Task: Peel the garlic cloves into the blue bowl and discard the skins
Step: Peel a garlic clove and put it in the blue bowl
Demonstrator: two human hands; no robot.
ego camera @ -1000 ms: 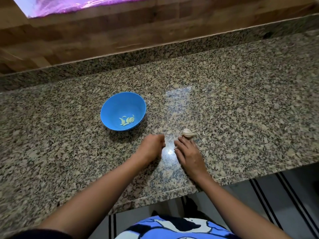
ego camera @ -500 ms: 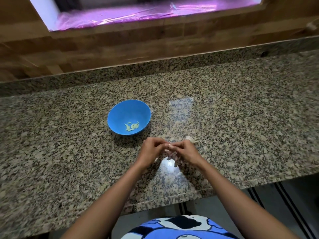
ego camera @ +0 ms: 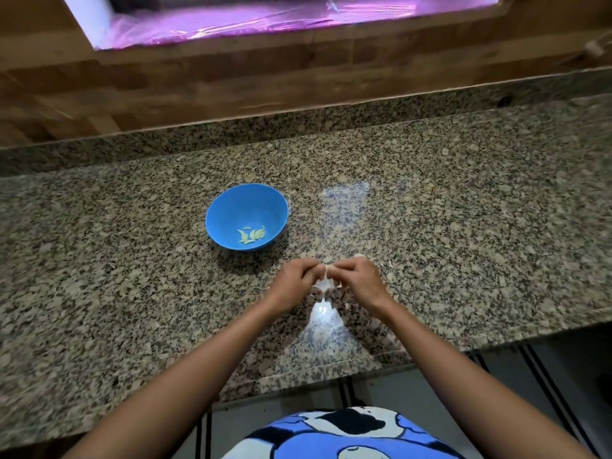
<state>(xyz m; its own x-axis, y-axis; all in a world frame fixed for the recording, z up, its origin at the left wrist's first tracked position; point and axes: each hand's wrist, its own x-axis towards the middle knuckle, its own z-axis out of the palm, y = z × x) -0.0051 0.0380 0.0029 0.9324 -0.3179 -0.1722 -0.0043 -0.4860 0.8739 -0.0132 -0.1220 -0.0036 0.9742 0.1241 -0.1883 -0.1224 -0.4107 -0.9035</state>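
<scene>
Head cam: L hand point(ego camera: 294, 280) + R hand point(ego camera: 360, 281) tight on one garlic clove point(ego camera: 328, 269), long axis unclear.

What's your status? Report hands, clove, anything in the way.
Left hand and right hand both pinching one garlic clove above the counter. Blue bowl holds a few peeled cloves. Path to bowl unobstructed.
</scene>
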